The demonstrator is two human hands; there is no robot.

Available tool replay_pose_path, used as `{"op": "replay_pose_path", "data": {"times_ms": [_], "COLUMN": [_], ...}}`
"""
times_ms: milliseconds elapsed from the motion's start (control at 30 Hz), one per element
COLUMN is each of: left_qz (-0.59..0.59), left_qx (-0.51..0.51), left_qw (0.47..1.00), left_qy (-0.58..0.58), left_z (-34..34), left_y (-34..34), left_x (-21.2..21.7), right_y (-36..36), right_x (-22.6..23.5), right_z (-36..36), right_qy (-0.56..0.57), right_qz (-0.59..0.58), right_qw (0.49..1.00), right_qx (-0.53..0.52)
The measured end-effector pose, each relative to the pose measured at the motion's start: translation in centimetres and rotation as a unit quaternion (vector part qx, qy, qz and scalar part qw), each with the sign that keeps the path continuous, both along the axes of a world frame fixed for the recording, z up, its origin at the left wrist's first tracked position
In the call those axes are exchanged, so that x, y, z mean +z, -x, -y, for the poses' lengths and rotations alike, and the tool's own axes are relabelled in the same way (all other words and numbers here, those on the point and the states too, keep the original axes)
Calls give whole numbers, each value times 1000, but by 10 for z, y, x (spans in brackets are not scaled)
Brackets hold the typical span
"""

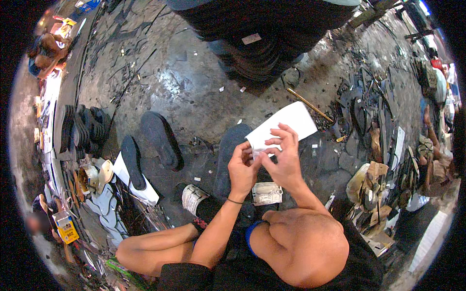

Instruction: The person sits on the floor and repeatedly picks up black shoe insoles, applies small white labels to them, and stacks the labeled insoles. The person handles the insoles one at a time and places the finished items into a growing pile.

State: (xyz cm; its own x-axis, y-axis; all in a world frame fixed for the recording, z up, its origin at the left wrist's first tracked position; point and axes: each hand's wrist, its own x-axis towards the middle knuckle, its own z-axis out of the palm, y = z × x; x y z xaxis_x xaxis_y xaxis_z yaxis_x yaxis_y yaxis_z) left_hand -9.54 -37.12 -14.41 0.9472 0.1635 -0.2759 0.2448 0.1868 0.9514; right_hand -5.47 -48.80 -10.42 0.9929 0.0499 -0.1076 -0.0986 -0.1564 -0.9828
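Note:
A white sheet (286, 127) slants out in front of me, its near corner at my fingertips. My left hand (244, 169) is closed in a pinch at that corner. Thumb and forefinger of my right hand (285, 157) meet the left fingertips there, pinching the same edge, while its other fingers are raised. Something pale and crinkled shows between the fingertips, too small to tell apart from the sheet. Partly covered by my left hand and the sheet, a dark shoe sole (228, 150) lies on the floor. Another dark sole (158, 136) rests farther left.
A narrow sole (133, 162) lies on white material at left, near stacked soles (80, 128). Ahead stands a tall dark stack (262, 43). A thin stick (310, 105) lies beyond the sheet. Scraps (374, 208) pile at right. Other people sit at far left and right.

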Motion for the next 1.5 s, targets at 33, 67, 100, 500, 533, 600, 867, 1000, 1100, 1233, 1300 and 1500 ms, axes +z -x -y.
{"op": "replay_pose_path", "data": {"times_ms": [33, 67, 100, 500, 533, 600, 867, 1000, 1100, 1233, 1300, 1500], "left_qz": [1, 12, -54, -297, -239, -89, 142, 127, 24, -8, -39, -39], "left_qx": [-26, -55, -186, -160, -123, -60, -316, -290, -196, -164, -175, -125], "left_qw": [999, 998, 981, 906, 899, 860, 765, 839, 863, 818, 818, 806], "left_qy": [-19, -16, -10, -256, -345, -499, -543, -442, -466, -552, -546, -577], "left_z": [2, -1, -5, -91, -89, -78, 26, 6, -41, -46, -39, -80], "left_y": [3, 6, 10, 48, 49, 43, -24, 1, 7, -8, -15, -23], "left_x": [0, 0, 0, -34, -32, -25, -31, -30, -27, -33, -34, -22], "right_y": [0, 0, -2, -38, -41, -46, -58, -66, -70, -71, -71, -72], "right_x": [2, 4, 6, -61, -66, -71, -77, -92, -102, -108, -107, -106], "right_z": [4, 10, 16, 11, 10, 10, 8, -1, -14, -31, -33, -23], "right_qy": [-21, -41, -120, -259, -241, -172, -135, -108, -47, 39, 80, 64], "right_qz": [-11, -20, -60, -256, -257, -207, -131, -173, -116, -37, 1, -60], "right_qw": [1000, 998, 989, 929, 933, 959, 981, 979, 990, 991, 988, 995], "right_qx": [-15, -30, -55, -73, -68, -81, -45, 12, 68, 126, 132, 39]}}
